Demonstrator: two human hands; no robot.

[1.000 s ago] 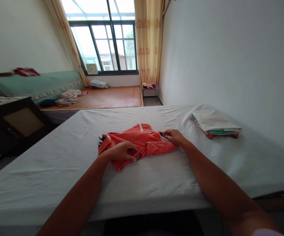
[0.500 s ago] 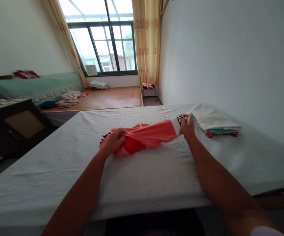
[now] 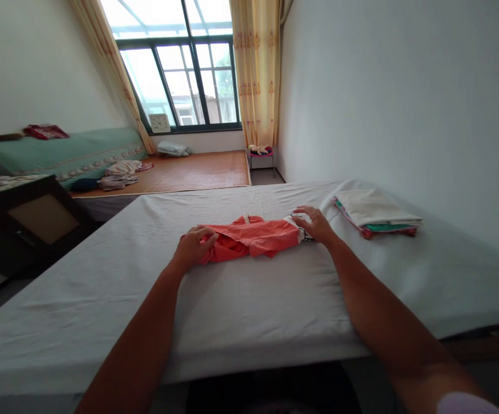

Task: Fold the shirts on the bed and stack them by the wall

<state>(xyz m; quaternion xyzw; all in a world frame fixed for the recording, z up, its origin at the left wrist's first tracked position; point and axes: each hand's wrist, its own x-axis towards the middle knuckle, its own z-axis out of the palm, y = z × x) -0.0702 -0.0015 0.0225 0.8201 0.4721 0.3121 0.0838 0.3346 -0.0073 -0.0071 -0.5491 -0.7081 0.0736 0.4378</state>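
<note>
Your left hand [image 3: 193,246] lies on the left end of the orange garment [image 3: 255,236], with the fingers bent over the cloth; it is not possible to tell if they pinch it or only press on it. Your right hand [image 3: 316,224] rests flat on the right end, at the white and black trim, with the fingers spread. The garment lies folded in a long narrow shape on the white bed sheet [image 3: 240,305], in the middle of the bed. A stack of folded clothes [image 3: 376,214] lies near your right hand, not touching it.
</note>
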